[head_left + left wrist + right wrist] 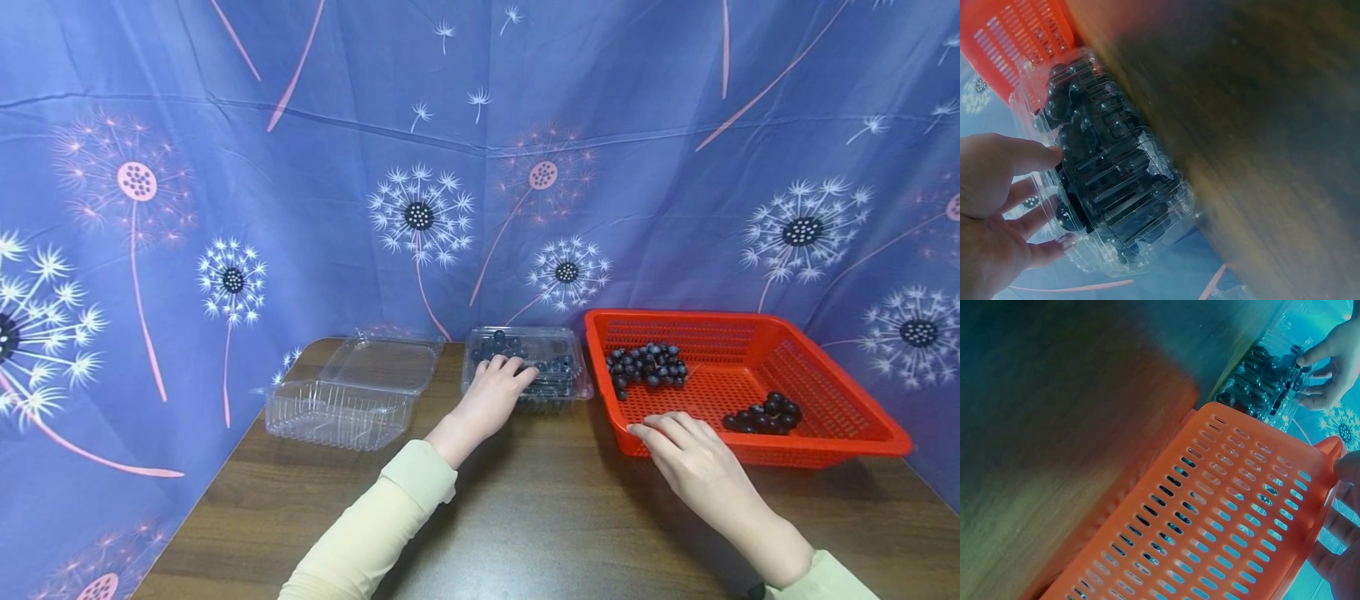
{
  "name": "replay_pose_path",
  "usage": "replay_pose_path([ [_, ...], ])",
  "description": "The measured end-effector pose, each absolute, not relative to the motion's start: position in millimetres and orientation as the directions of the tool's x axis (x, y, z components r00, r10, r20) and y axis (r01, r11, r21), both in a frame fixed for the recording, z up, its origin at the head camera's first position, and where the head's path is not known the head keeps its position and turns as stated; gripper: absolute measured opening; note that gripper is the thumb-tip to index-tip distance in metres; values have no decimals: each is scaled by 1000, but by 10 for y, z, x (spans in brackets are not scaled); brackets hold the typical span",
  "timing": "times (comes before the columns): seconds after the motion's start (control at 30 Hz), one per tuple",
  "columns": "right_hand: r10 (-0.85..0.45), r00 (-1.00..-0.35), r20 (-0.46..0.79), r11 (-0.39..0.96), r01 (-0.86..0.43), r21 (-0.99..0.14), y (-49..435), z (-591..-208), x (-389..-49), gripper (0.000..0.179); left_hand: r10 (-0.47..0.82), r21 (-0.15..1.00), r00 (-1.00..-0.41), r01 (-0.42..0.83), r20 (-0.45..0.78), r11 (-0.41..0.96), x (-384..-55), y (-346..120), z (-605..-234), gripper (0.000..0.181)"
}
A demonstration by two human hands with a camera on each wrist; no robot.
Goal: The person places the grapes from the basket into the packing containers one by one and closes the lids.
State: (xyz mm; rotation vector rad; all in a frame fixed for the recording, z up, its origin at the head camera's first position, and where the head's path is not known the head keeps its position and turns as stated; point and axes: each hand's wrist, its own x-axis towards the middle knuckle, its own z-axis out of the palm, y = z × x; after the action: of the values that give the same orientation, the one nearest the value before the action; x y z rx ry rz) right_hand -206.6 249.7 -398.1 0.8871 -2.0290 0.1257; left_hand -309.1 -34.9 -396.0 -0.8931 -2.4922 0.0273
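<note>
My left hand [498, 390] is over a clear plastic box [1138, 162] of dark grapes, its fingers loosely bent. In the left wrist view the thumb [1035, 156] reaches the box's upper edge, and the other fingers spread along the top beside a grape [1066, 214]. My right hand [693, 462] rests at the near left part of the red basket's rim [847, 450], fingers loosely bent over it. Inside this basket lie a larger bunch of grapes [648, 367] at the left and a smaller bunch [765, 415] near the front right.
To the left on the wooden table [510, 517] stands another clear box [337, 414], with its lid [382, 362] folded back. Blue fabric [337, 192] with a dandelion print hangs behind the table and down its left side.
</note>
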Motion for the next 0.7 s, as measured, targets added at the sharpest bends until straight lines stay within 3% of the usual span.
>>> replay_pose_path([
  [0.47, -541, -352, 764, 743, -625, 238, 2502, -3983, -2058, 39, 593, -168, -677, 586, 436, 793, -3247, -306, -3965, 36],
  [0.7, -541, -371, 755, 754, -611, 240, 2494, -3976, -2054, 41, 574, -139, -722, 569, 386, 810, -3310, -278, -3954, 40],
])
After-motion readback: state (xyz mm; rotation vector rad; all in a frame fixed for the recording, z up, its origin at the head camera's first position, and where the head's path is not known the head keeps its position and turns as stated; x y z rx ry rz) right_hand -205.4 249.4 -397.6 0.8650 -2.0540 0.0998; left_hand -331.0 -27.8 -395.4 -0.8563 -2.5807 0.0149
